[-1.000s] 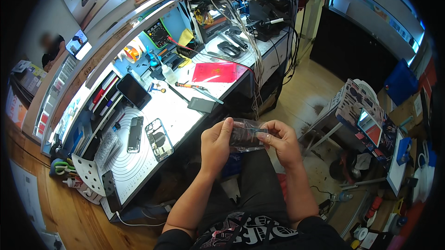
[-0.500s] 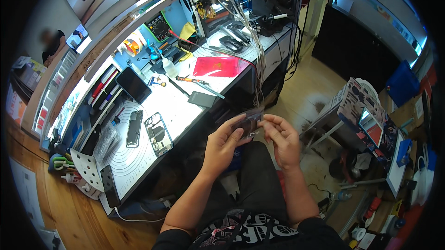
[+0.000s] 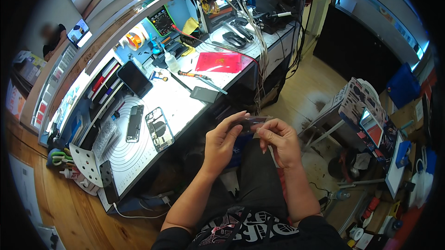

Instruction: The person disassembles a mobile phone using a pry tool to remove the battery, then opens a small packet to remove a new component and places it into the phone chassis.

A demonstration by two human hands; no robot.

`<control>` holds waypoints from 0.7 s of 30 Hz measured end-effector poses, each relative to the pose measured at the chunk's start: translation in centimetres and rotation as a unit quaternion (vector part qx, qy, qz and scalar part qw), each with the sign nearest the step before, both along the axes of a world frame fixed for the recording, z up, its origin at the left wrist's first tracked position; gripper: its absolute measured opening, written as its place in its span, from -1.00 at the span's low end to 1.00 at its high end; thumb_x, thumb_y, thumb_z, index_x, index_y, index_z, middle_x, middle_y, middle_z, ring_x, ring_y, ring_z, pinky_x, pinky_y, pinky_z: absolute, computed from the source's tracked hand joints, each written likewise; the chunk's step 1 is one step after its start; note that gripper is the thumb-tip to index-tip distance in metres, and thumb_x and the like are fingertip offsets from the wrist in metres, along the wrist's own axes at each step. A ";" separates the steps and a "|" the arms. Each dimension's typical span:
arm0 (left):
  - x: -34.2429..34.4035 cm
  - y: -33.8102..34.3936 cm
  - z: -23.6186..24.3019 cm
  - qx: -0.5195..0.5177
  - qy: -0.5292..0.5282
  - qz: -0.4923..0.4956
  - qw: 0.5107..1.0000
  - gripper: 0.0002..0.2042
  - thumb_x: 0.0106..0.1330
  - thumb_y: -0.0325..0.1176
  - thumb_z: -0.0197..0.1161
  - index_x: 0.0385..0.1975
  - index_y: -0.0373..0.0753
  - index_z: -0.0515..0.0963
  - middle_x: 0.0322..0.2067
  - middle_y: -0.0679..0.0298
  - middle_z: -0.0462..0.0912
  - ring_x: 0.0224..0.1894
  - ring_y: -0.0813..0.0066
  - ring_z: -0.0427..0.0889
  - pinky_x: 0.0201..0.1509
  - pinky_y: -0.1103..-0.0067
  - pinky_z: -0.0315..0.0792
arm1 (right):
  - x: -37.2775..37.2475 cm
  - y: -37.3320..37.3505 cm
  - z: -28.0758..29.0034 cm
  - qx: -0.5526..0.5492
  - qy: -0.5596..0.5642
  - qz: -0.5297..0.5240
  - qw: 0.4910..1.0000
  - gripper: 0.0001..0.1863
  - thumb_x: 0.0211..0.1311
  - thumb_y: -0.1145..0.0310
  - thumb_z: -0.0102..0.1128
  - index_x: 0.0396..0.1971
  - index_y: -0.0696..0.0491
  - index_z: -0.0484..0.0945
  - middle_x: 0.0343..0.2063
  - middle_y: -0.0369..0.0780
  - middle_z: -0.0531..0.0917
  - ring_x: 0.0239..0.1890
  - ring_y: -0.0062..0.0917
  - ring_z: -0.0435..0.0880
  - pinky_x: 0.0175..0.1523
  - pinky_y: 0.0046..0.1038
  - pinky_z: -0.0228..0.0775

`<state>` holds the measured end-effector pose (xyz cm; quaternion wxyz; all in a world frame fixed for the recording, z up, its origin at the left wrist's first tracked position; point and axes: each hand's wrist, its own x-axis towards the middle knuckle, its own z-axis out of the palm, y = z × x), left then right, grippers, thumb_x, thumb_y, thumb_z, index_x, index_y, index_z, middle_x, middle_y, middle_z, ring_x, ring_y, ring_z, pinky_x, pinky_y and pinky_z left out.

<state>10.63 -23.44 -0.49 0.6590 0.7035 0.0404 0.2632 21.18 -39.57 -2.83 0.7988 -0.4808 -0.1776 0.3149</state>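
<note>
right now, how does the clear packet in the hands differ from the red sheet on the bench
The clear packet is see-through, while the red sheet is bright red. The clear packet is held between the left hand and right hand; the red sheet lies flat on the bench.

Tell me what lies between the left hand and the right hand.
In the head view, a clear plastic bag spans from the left hand to the right hand.

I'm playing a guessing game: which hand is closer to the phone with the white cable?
Left. The left hand is right of the phone, not touching it; the right hand is farther right, past the left.
</note>
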 end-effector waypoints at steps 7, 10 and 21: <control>-1.1 1.2 1.0 -0.050 0.013 -0.045 0.998 -0.68 0.67 -0.42 -0.02 0.23 -0.43 0.55 0.15 0.05 0.69 0.20 0.39 0.66 0.27 0.48 0.57 | -0.1 0.0 1.8 0.064 0.027 0.107 0.992 -0.84 0.48 0.43 0.27 -0.09 0.20 0.68 -0.07 -0.05 0.78 -0.47 -0.61 0.68 -0.43 -0.60 0.53; -0.7 0.9 0.8 0.031 0.008 -0.018 0.999 -0.70 0.67 -0.42 -0.01 0.18 -0.43 0.58 0.10 0.06 0.72 0.16 0.39 0.68 0.22 0.49 0.60 | 0.5 -0.1 0.1 0.033 -0.048 0.107 0.993 -0.74 0.52 0.40 0.21 0.04 0.23 0.66 -0.03 0.00 0.76 -0.42 -0.57 0.70 -0.44 -0.57 0.54; -0.1 0.6 0.4 0.073 -0.025 0.049 0.996 -0.77 0.61 -0.46 0.09 0.06 -0.36 0.66 -0.13 0.11 0.82 -0.08 0.46 0.79 0.04 0.57 0.61 | 0.8 0.7 -1.2 0.093 -0.018 0.132 0.987 -0.73 0.57 0.37 0.14 0.07 0.18 0.67 0.00 -0.10 0.75 -0.21 -0.58 0.63 -0.14 -0.53 0.46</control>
